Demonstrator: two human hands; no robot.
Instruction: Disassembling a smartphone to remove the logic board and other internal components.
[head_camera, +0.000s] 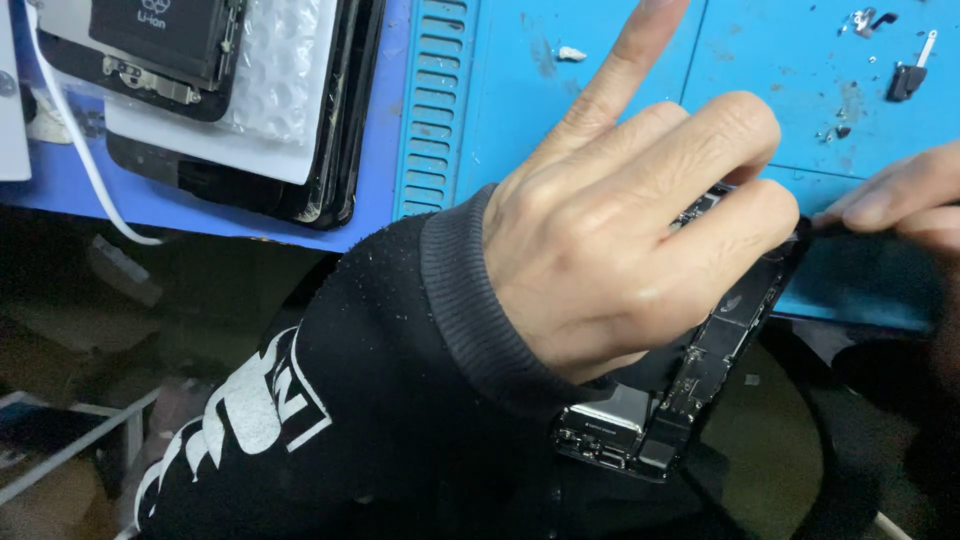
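Note:
My left hand (620, 230) is wrapped around an opened black phone body (700, 370), whose bare circuit parts and metal shields show below my palm. One finger of that hand sticks straight up. The phone is held tilted over the front edge of a blue work mat (600, 90). My right hand (905, 200) comes in from the right edge, its fingertips pinched at the phone's upper corner; whether they grip a tool or the phone edge is hidden. A dark sleeve with white print covers my left forearm.
A stack of black phones and screens (300, 190) with a loose battery (165, 35) and bubble wrap lies at the top left. A white cable (80, 150) hangs there. Small screws and a black part (905, 80) lie at the mat's far right.

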